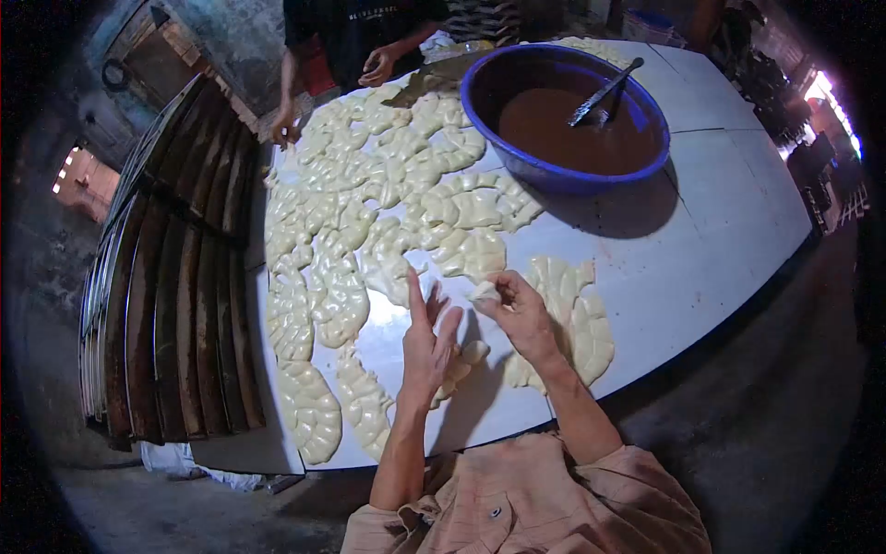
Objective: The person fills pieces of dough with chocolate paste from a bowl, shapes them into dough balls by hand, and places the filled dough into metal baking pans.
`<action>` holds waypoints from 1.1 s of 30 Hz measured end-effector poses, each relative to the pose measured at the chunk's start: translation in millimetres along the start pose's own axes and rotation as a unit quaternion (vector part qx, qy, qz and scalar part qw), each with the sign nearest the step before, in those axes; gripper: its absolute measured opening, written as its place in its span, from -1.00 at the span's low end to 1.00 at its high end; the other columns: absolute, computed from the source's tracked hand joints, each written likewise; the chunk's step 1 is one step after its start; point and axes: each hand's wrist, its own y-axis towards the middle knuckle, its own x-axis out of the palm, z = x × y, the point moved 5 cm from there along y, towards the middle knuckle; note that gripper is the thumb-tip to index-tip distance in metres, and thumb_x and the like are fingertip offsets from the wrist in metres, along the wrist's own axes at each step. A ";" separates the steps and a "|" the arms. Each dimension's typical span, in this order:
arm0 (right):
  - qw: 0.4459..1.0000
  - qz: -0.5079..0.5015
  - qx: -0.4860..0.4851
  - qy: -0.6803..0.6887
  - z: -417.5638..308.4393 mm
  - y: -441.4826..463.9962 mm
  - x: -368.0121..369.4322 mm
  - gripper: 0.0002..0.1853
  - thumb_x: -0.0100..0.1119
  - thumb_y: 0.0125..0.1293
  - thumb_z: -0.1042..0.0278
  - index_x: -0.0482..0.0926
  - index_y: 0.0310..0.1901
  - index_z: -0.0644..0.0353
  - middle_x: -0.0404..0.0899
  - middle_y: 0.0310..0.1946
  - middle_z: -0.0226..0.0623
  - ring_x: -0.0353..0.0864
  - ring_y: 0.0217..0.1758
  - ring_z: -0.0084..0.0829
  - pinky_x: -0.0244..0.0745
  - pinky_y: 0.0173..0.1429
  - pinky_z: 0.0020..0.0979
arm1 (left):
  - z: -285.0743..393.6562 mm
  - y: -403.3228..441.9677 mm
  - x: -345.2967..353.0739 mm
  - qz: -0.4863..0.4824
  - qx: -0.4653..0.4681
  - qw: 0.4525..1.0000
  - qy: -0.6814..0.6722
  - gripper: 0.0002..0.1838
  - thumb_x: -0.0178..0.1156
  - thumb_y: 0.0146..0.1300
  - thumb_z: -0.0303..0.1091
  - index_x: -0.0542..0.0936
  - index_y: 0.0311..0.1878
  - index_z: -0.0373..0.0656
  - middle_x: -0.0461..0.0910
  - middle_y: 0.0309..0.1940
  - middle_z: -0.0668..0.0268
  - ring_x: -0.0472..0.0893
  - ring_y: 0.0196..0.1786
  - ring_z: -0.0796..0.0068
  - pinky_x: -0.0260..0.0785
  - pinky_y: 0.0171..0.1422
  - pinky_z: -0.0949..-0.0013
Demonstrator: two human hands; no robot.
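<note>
Dough piece [483, 293] pinched near mid-frame

Gripped between thumb and fingers of the right hand [521, 316], it sits just right of centre, partly covered by those fingertips. To its left, the left hand [427, 346] stands with fingers spread apart, some lost in shadow, more dough [473, 353] half hidden behind. Glossy slabs [369, 175] spread across the table [711, 249]. At upper right, a blue basin [591, 183] holds brown liquid [544, 129], hiding a tool's [606, 91] lower end. The frame's top cuts off another person [365, 42].

Pale lettering [372, 14] on a dark shirt [349, 35] is too small to read.
</note>
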 end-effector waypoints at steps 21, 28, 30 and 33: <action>0.874 -0.109 -0.020 -0.474 -58.2 241.9 -164.7 -0.69 0.15 0.26 0.18 0.61 -0.13 0.27 0.68 -0.25 -0.15 0.65 -0.18 -0.33 0.50 -0.07 -0.23 | -24.6 -6.7 18.8 0.012 -0.124 0.981 -0.150 -0.45 0.22 0.39 -0.46 0.36 0.41 -0.21 0.65 0.03 0.04 0.66 0.00 0.45 0.55 0.10 0.41; 0.886 -0.221 0.044 -0.406 -42.5 250.2 -154.4 -0.78 0.15 0.24 0.23 0.62 -0.22 0.19 0.63 -0.35 -0.31 0.61 -0.29 -0.43 0.46 -0.19 -0.33 | -19.7 -14.1 21.4 -0.057 -0.160 0.979 -0.113 -0.53 0.24 0.40 -0.32 0.47 0.31 -0.26 0.66 0.01 0.13 0.65 -0.04 0.46 0.49 -0.05 0.48; 0.953 -0.186 0.077 -0.226 -76.3 231.7 -147.9 -0.83 0.13 0.39 0.26 0.53 -0.19 0.19 0.57 -0.41 -0.39 0.58 -0.41 -0.54 0.46 -0.33 -0.45 | -16.7 -7.4 27.9 -0.069 -0.159 0.979 -0.107 -0.54 0.23 0.41 -0.31 0.47 0.30 -0.27 0.65 0.03 0.15 0.65 0.00 0.44 0.49 0.02 0.44; 0.987 -0.140 0.084 -0.007 -99.0 195.2 -123.3 -0.83 0.12 0.46 0.25 0.48 -0.15 0.18 0.57 -0.42 -0.40 0.57 -0.46 -0.59 0.49 -0.40 -0.51 | -12.8 17.6 51.3 -0.094 -0.113 0.979 -0.143 -0.56 0.17 0.45 -0.25 0.47 0.30 -0.26 0.62 0.09 0.20 0.63 0.08 0.42 0.49 0.13 0.38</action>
